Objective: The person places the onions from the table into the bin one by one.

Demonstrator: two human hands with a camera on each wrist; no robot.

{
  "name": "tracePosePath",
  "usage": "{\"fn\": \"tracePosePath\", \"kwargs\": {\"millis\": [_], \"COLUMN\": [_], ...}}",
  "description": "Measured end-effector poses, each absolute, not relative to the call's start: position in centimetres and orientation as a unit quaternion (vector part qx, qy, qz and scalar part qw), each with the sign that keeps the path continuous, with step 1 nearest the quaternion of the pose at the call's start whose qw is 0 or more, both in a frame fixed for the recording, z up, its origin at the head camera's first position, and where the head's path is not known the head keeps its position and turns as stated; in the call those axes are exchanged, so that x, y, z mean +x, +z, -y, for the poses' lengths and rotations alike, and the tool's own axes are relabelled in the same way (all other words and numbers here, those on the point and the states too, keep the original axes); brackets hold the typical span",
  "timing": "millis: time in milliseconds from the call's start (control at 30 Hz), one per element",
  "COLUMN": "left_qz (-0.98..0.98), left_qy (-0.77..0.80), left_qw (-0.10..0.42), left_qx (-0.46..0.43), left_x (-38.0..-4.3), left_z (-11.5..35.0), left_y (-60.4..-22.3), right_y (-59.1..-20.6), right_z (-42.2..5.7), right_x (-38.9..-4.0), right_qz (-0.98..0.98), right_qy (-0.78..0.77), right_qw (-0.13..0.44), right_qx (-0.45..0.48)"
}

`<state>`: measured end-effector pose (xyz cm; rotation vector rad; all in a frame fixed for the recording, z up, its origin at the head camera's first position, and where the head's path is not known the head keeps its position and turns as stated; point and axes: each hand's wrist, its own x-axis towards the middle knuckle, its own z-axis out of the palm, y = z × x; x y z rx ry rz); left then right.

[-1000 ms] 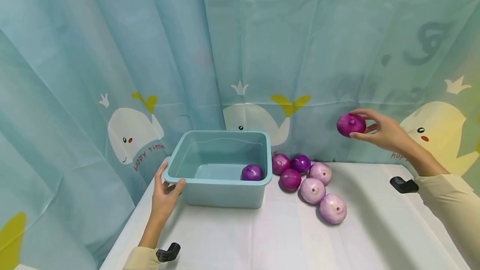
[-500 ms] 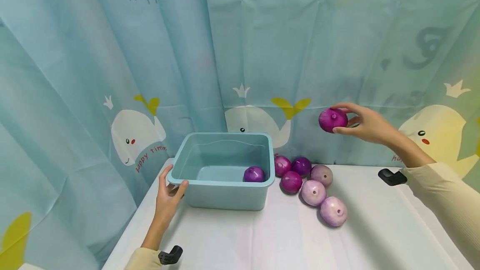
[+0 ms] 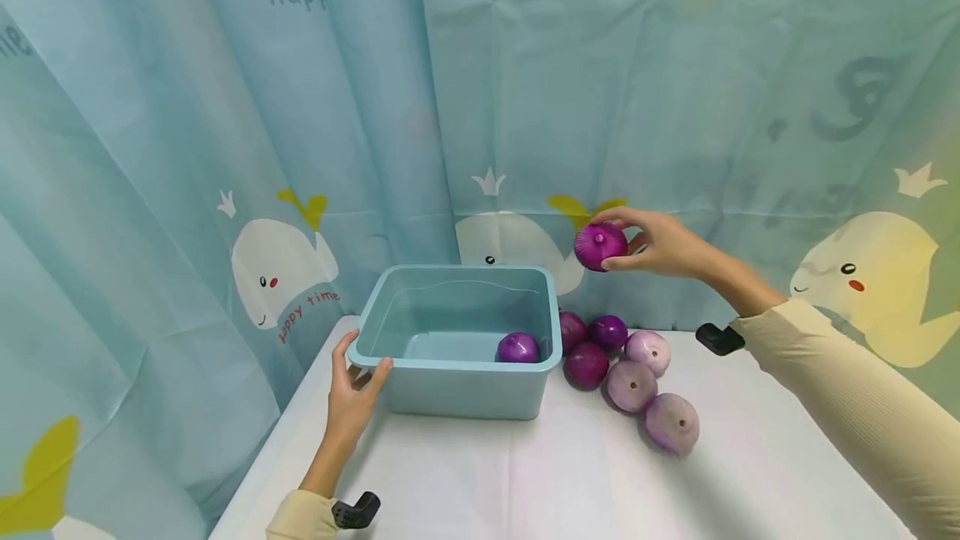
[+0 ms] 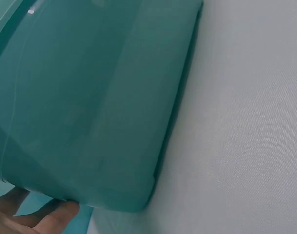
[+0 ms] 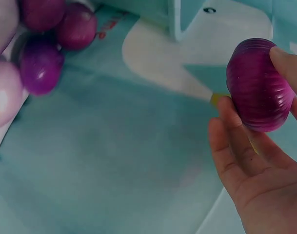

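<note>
My right hand (image 3: 660, 244) pinches a purple onion (image 3: 600, 246) between thumb and fingers, up in the air to the right of the bin's far right corner. The right wrist view shows the ridged side of this onion (image 5: 260, 85). At its near left corner, a light blue plastic bin (image 3: 457, 390) is held by my left hand (image 3: 351, 402), thumb at the front of the rim and fingers round the side. One purple onion (image 3: 518, 347) lies inside the bin at its right end. In the left wrist view, fingertips (image 4: 65, 214) touch the bin wall (image 4: 89, 97).
Right of the bin, several onions sit in a cluster on the white tabletop (image 3: 480, 482): dark purple ones (image 3: 587, 365) by the bin, and paler ones (image 3: 672, 423) nearer the front. A blue whale-print curtain (image 3: 525, 107) hangs close behind the table.
My right hand has carried the purple onion leftward, from far right towards the bin. The left hand keeps its hold on the bin's corner. The head view has shifted slightly.
</note>
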<state>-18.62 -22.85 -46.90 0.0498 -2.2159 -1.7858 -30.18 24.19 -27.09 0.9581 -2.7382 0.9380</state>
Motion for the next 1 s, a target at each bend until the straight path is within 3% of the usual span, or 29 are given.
{"fn": "tracePosePath", "kwargs": {"millis": [300,600,1000], "left_qz": [0.785,0.797,0.802], "left_qy": [-0.601,-0.585,-0.576], "left_qw": [0.149,0.148,0.155], "left_qx": [0.027,0.031,0.041], "left_x": [-18.5,-18.8,-18.6], "left_z": [23.2,23.2,23.0], "left_y": [-46.9,-46.6,-47.1], "right_y": [-28.0,-29.6,-32.3], "right_z": [-17.7,-11.9,-6.3], "right_x": [-32.1,-34.5,-34.8], "right_qz": [0.889,0.873,0.891], "right_qy": [0.313,0.309,0.273], "right_qw": [-0.003,-0.009,-0.037], "right_qx": [0.335,0.376,0.36]}}
